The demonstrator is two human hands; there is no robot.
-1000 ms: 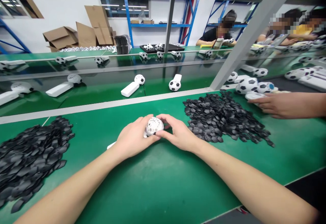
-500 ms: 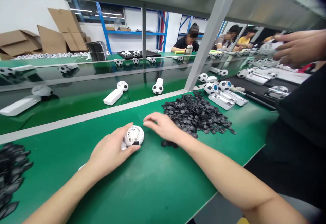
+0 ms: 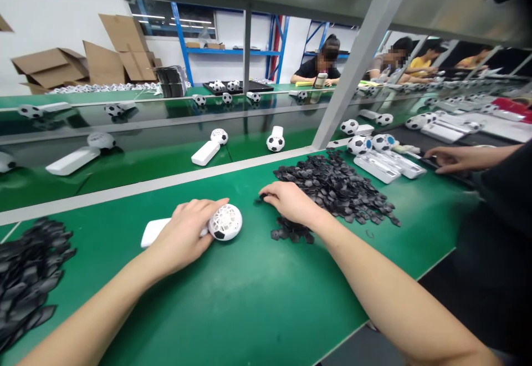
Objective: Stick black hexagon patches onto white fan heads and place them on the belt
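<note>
My left hand (image 3: 185, 235) is closed round the neck of a white handheld fan (image 3: 225, 223) whose round head is patterned like a football. The fan lies on the green table, its handle (image 3: 154, 232) showing behind my hand. One black patch sits near the lower rim of the head; the rest of the visible front is white openwork. My right hand (image 3: 286, 199) pinches a small black plastic piece (image 3: 262, 197) between thumb and fingertips, just right of the fan. A heap of similar black pieces (image 3: 328, 186) lies under and behind this hand.
Another black heap (image 3: 31, 266) lies at the left. Past the pale rail (image 3: 103, 198), football fans (image 3: 205, 152) rest on a green belt. More fans (image 3: 376, 165) lie at right, near a co-worker's hand (image 3: 451, 159). A slanted post (image 3: 361, 61) rises from the rail.
My right hand has moved from beside the fan to the heap's edge and now holds a black piece. More of the fan's handle shows. The co-worker's raised hand has come down.
</note>
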